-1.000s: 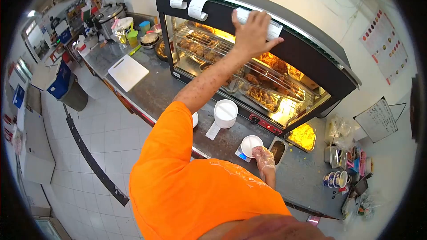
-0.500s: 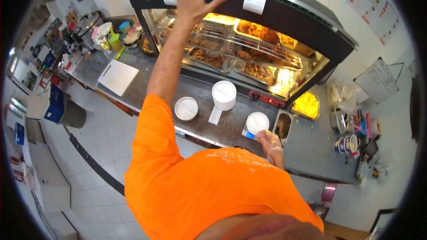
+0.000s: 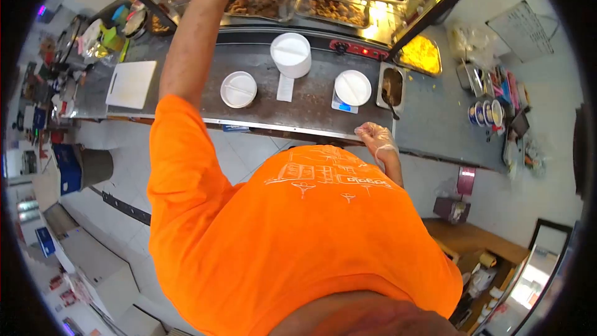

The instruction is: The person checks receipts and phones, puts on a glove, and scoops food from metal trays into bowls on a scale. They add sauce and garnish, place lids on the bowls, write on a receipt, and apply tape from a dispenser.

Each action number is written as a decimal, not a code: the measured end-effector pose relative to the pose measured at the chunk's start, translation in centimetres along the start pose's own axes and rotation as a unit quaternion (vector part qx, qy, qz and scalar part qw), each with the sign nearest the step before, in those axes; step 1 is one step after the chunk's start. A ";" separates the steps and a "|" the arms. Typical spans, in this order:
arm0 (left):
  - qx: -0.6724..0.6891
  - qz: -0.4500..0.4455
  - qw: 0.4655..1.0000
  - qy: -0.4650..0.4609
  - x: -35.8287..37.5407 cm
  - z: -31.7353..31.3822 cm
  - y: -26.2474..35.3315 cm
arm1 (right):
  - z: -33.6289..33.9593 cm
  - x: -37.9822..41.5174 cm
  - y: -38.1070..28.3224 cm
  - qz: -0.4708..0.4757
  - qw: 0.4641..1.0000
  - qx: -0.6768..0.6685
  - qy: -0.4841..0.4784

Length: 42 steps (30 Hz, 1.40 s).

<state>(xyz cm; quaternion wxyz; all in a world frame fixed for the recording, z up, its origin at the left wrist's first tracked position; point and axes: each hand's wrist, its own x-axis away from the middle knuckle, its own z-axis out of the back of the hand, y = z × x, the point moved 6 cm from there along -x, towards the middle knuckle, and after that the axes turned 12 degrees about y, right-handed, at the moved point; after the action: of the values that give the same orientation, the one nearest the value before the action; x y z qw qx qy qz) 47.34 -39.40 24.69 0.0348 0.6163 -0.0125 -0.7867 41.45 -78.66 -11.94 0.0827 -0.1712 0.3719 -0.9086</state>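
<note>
My right hand [image 3: 376, 138], in a clear plastic glove, hovers at the counter's front edge, fingers curled together with nothing visible in them. Just beyond it a round white divided container [image 3: 353, 88] sits on a small digital scale [image 3: 344, 107] with a blue-lit display. To the scale's right is a metal pan [image 3: 392, 86] of dark sauce with a utensil in it. My left arm reaches up across the lit food warmer [image 3: 273, 31]; its hand is cut off by the top of the view. A stack of white containers [image 3: 291, 56] and a single white container [image 3: 239, 89] stand between my arms.
A paper slip [image 3: 285, 89] lies by the stack. A white cutting board [image 3: 131, 84] is at the left. A tray of yellow food [image 3: 421, 55] stands at the right, near several stacked cups [image 3: 485, 113]. A whiteboard [image 3: 520, 31] hangs on the right wall.
My view has tilted down. My right hand has drawn back from the container on the scale to the counter edge. My left hand, spread by the paper slips on the warmer, has left the view.
</note>
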 end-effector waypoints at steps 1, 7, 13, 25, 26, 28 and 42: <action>0.012 -0.001 1.000 -0.004 1.5 1.1 0.3 | 0.1 -0.2 1.4 -0.006 0.998 0.065 0.014; -0.082 0.133 0.981 -0.112 22.7 2.6 -1.5 | 1.7 1.7 -0.2 -0.148 0.987 0.064 -0.024; -0.210 0.566 0.760 -0.241 48.8 6.8 -11.1 | 6.5 -1.6 -3.4 -0.080 0.960 -0.224 0.151; -0.165 0.515 0.815 -0.208 46.4 10.1 -2.3 | 15.2 -21.0 -12.7 0.046 0.905 0.033 0.422; -0.171 0.519 0.811 -0.208 46.7 10.7 -1.4 | 14.9 -21.4 -12.5 0.045 0.893 0.064 0.443; -0.194 0.543 0.785 -0.228 47.7 11.7 0.1 | 14.5 -20.3 -13.1 0.046 0.910 0.066 0.407; -0.067 0.454 0.853 -0.248 47.8 7.2 5.8 | 5.9 -29.0 -8.4 0.245 0.945 0.107 0.189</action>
<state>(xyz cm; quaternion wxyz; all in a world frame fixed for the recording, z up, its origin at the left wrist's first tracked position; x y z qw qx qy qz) 29.19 -48.67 -19.50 0.4248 0.3231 -0.2468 -0.8089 70.33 -68.45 -9.33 0.2490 0.1101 0.3122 -0.9102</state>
